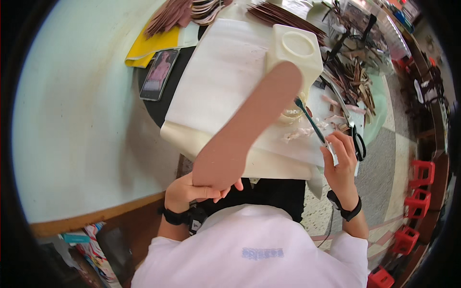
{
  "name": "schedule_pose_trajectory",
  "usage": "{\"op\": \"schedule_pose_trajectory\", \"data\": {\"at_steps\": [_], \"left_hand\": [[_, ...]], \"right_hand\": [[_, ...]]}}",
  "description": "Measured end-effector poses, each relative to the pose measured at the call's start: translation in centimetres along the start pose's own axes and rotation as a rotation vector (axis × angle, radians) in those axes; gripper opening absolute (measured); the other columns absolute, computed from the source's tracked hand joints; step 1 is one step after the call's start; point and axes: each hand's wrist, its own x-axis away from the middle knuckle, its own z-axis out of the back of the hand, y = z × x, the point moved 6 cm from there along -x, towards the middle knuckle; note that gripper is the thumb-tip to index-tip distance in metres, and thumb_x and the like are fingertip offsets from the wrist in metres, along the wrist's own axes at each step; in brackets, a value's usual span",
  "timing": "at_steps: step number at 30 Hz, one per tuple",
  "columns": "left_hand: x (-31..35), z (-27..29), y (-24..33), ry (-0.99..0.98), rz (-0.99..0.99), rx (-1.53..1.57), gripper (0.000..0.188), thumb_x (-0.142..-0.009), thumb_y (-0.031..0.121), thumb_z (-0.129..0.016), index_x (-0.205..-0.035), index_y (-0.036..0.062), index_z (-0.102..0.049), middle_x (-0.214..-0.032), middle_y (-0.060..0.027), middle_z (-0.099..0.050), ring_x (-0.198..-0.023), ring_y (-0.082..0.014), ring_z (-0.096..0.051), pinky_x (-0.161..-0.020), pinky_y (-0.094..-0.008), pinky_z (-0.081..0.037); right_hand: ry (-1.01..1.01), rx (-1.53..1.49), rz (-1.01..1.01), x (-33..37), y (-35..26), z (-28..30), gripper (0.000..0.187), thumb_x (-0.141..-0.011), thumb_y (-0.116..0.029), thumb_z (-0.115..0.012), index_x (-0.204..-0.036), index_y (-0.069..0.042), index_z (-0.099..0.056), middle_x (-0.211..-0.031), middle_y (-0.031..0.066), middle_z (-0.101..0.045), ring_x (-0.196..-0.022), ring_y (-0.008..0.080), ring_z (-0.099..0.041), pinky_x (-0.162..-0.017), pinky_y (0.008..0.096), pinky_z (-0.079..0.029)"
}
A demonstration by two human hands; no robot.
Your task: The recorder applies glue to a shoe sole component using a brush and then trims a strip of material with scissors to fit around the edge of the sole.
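Note:
A long brown shoe insole [240, 132] slants up across the middle of the view. My left hand [185, 191] is closed on its lower, heel end, thumb on top. My right hand [342, 161] pinches the white end of a thin brush [312, 121] with a dark green shaft. The brush's far end reaches the opening of a cream plastic jug [312, 62], where pale, glue-like residue [292, 114] shows. The insole's far end covers part of the jug. Black-handled scissors [356, 137] lie just beyond my right hand.
A white sheet [211, 81] covers the work surface. Stacked brown insole pieces [168, 18] and long brown strips [288, 20] lie at the back. A phone [161, 74] rests at the left, near yellow material [153, 45]. Offcuts [353, 79] pile up at the right; red stools [417, 202] stand beyond.

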Motion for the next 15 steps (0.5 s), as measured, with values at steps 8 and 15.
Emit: {"op": "schedule_pose_trajectory", "data": {"at_steps": [8,15], "left_hand": [[-1.3,1.3,1.2,0.295,0.048,-0.125,0.039,-0.064,0.005,-0.058,-0.101,-0.0095,-0.056,-0.098,-0.0203,-0.057,-0.062,-0.0148,-0.049,-0.051,-0.0235,-0.037],[-3.0,1.6,0.5,0.174,-0.16,0.049,0.04,-0.08,0.017,-0.059,-0.113,-0.0041,-0.052,-0.101,-0.0113,-0.055,-0.065,-0.0097,-0.043,-0.059,-0.0212,-0.037]], "right_hand": [[-0.119,0.253,-0.146,0.2,1.3,-2.4,0.037,-0.07,0.003,-0.061,-0.105,0.001,-0.049,-0.096,0.0152,-0.052,-0.088,0.034,-0.047,-0.078,0.0411,-0.038],[-0.057,0.267,-0.07,-1.2,-0.5,-1.2,0.042,-0.068,0.01,-0.054,-0.11,0.004,-0.055,-0.089,0.0119,-0.052,-0.075,0.0272,-0.055,-0.065,0.0364,-0.045]]}}
